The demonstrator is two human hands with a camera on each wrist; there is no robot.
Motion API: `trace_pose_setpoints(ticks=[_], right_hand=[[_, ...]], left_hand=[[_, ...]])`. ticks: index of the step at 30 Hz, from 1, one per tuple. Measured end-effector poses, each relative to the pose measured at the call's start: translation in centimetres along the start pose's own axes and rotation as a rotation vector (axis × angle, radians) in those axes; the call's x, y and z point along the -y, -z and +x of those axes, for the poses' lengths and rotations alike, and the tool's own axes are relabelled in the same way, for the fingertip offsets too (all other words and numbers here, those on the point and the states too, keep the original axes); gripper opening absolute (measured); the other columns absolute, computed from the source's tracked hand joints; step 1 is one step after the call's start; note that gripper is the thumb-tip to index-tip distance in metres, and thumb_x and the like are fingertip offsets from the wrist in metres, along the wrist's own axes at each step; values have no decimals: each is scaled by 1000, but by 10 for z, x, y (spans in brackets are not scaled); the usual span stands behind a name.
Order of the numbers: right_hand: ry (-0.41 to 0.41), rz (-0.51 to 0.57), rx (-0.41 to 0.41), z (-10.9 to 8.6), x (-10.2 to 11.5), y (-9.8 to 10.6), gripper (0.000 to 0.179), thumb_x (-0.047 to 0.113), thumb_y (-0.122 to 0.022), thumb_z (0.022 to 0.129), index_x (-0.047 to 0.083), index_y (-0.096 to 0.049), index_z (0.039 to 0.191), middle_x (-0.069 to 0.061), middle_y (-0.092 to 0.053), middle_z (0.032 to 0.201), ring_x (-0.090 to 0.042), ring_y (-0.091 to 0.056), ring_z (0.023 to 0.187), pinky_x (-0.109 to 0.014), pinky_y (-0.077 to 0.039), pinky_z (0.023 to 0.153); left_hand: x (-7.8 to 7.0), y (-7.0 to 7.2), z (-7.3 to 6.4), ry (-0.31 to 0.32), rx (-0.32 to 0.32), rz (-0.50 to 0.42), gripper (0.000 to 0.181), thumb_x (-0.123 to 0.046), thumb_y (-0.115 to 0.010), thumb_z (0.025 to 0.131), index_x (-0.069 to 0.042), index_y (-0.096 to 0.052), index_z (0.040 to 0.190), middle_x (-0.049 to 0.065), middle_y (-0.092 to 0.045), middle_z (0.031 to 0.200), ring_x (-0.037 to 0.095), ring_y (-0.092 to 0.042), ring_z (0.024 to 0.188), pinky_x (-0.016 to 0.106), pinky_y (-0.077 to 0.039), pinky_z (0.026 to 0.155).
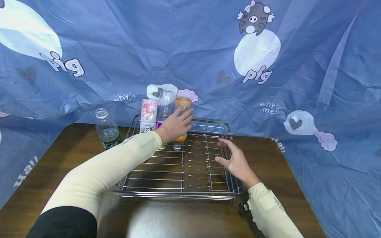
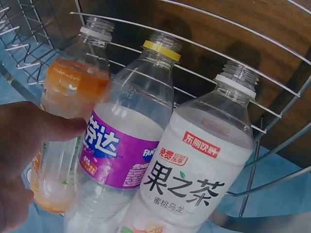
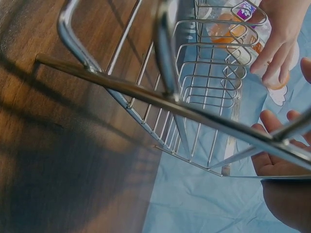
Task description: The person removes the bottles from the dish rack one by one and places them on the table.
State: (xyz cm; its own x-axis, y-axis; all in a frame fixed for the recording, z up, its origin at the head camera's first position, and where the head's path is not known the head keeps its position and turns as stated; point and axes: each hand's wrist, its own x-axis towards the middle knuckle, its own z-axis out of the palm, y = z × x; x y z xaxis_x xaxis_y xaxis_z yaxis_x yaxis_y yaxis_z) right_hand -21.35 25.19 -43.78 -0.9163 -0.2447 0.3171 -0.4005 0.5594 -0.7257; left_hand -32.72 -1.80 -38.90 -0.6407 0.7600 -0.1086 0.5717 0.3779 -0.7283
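The orange-labelled bottle (neck down) lies behind the left hand's spread fingers. The right hand's thumb and fingers stand apart.

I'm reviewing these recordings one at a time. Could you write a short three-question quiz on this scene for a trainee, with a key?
1. How many bottles are in the rack, and how many stand outside it?
2. True or false: the right hand is gripping a bottle.
3. What colour is the neck ring on the purple-label bottle? A. white; B. yellow; C. red

Key
1. Three in the rack, one outside it on the table.
2. False: it holds nothing.
3. B
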Motion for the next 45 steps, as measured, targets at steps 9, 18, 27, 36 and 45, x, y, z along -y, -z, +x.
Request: trace_pose_setpoints(ticks=[9,18,27,36,45], right_hand=[[-2,-2,3,0,0,1,67,5,-80,83,0,-50,142,-20,-61,131,-37,-55,122,-53,-46,101],[5,-6,7,0,-3,1,67,3,-79,83,2,-50,143,-17,-62,131,-37,-56,122,-54,-46,101],[9,-12,22,0,-2,2,67,4,-79,83,2,-50,143,-19,-62,131,-37,-56,123,-55,-45,103],[1,-16,31,0,-1,0,66,2,-78,83,3,-50,142,-18,-63,130,-37,-56,123,-56,-45,102],[9,-11,28,0,-4,-1,66,4,-78,82,4,-50,143,-19,-63,130,-38,-56,123,-55,-45,102]], left_hand=[[0,0,3,9,17,-22,64,-29,-70,94,-30,-45,153,9,-28,164,38,-6,153,62,-10,120],[-1,4,8,0,58,-23,52,-28,-64,99,-32,-51,149,8,-32,162,39,-7,153,63,-11,120],[-2,8,12,5,90,-28,48,-27,-60,101,-33,-52,148,5,-36,161,38,-10,153,65,-9,119],[-5,8,16,1,74,-33,40,-27,-52,104,-34,-58,143,0,-45,156,37,-13,152,68,-9,117],[-5,8,18,-24,108,11,45,-30,-54,103,-35,-52,148,-2,-40,158,38,-10,153,70,-6,116]])
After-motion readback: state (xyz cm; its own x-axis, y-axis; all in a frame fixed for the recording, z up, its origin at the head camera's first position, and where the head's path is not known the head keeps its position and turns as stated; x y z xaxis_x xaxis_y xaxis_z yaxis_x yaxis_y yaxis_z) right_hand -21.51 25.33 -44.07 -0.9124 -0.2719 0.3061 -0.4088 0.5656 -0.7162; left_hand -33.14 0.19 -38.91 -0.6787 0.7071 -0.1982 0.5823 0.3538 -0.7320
